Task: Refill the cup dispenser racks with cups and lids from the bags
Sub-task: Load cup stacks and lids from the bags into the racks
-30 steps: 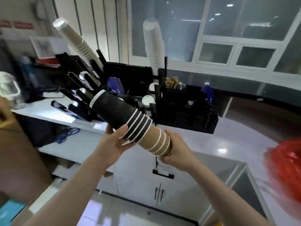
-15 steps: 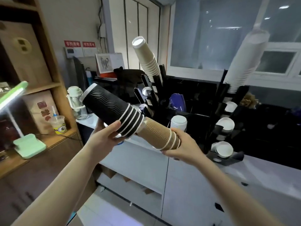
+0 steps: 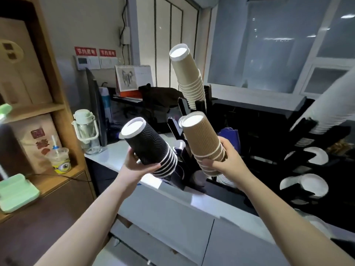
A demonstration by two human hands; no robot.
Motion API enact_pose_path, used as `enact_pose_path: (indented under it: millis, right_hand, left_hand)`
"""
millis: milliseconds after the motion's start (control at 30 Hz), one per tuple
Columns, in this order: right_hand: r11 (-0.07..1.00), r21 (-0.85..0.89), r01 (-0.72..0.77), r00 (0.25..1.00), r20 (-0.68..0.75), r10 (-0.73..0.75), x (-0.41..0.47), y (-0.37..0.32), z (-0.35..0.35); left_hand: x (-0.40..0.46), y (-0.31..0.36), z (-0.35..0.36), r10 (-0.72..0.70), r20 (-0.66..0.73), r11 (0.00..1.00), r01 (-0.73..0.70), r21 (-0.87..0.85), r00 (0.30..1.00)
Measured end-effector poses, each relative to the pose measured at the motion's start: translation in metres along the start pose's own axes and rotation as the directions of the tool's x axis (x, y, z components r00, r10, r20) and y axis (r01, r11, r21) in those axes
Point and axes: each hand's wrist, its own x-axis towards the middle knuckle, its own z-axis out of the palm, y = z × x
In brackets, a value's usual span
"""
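My left hand point(image 3: 139, 164) grips a stack of black ripple cups point(image 3: 148, 146), tilted with the white bottom up and to the left. My right hand point(image 3: 223, 162) grips a separate stack of brown ripple cups point(image 3: 203, 143), held nearly upright with the bottom up. Both stacks hover in front of the black dispenser rack point(image 3: 194, 112). A tall stack of beige cups point(image 3: 189, 77) stands in a rack slot behind them. At the right a white cup stack point(image 3: 326, 104) leans in another slot, above white lids point(image 3: 312, 185).
The rack sits on a white counter point(image 3: 172, 196) with drawers below. A clear water bottle point(image 3: 86, 131) stands at the counter's left end by a monitor. A wooden shelf point(image 3: 28, 112) at left holds a drink cup point(image 3: 59, 160) and a green lamp base point(image 3: 17, 191).
The black and brown stacks were joined in one long stack; now they are pulled apart, one in each hand. My view has come closer to the rack's left end.
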Motion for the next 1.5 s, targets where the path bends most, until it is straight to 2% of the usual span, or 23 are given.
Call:
enact_pose_path:
  millis: [100,167,300,400,467,600,767,867,967,1067,1167,1267,1300,1400,1500]
  right_hand:
    - [0.999,0.025,0.037,0.999,0.024,-0.038,0.037,0.002,0.002]
    - [0.996,0.042,0.075,0.996,0.048,-0.077,0.056,0.006,0.004]
    - [0.990,0.086,0.111,0.990,0.077,-0.118,0.081,0.011,0.015]
    - [0.988,0.104,0.113,0.992,0.042,-0.117,0.091,0.015,0.026]
    - [0.988,0.059,0.140,0.990,0.022,-0.142,0.096,0.017,0.032]
    - [0.983,0.036,0.182,0.982,-0.065,-0.180,0.106,0.028,0.038]
    - [0.985,0.026,0.168,0.972,-0.169,-0.162,0.114,0.036,0.044]
    - [0.981,-0.013,0.193,0.957,-0.218,-0.191,0.117,0.034,0.050]
    - [0.975,-0.036,0.220,0.955,-0.197,-0.223,0.119,0.036,0.052]
    - [0.971,-0.050,0.233,0.952,-0.191,-0.238,0.116,0.038,0.056]
    - [0.976,-0.076,0.202,0.956,-0.199,-0.213,0.115,0.040,0.064]
    - [0.981,-0.074,0.182,0.959,-0.207,-0.194,0.117,0.042,0.072]
    - [0.981,-0.065,0.180,0.959,-0.209,-0.190,0.116,0.042,0.073]
    - [0.975,-0.065,0.215,0.941,-0.253,-0.224,0.113,0.039,0.072]
    - [0.962,-0.094,0.257,0.918,-0.288,-0.273,0.112,0.037,0.072]
  left_hand:
    - [0.027,-0.010,-0.004,0.068,0.081,0.941,-0.091,0.325,0.994]
    - [0.039,-0.014,-0.005,0.052,0.136,0.874,-0.111,0.473,0.989]
    - [0.052,-0.025,-0.003,-0.021,0.088,0.732,-0.044,0.680,0.996]
    - [0.057,-0.040,-0.007,-0.091,0.153,0.640,-0.060,0.766,0.984]
    - [0.061,-0.046,-0.011,-0.096,0.201,0.603,-0.104,0.791,0.975]
    - [0.074,-0.046,-0.020,-0.067,0.174,0.551,-0.109,0.827,0.982]
    - [0.078,-0.042,-0.020,-0.075,0.291,0.627,-0.182,0.757,0.954]
    - [0.085,-0.046,-0.021,0.020,0.328,0.544,-0.285,0.789,0.945]
    - [0.082,-0.055,-0.023,-0.001,0.342,0.477,-0.300,0.826,0.940]
    - [0.083,-0.057,-0.027,-0.093,0.311,0.504,-0.224,0.834,0.946]
    - [0.084,-0.044,-0.030,-0.211,0.355,0.578,-0.176,0.796,0.911]
    - [0.082,-0.035,-0.030,-0.195,0.375,0.640,-0.172,0.749,0.906]
    - [0.081,-0.034,-0.028,-0.177,0.380,0.618,-0.198,0.761,0.908]
    - [0.076,-0.041,-0.018,-0.121,0.429,0.465,-0.331,0.821,0.895]
    - [0.076,-0.046,-0.016,-0.092,0.401,0.470,-0.315,0.825,0.912]
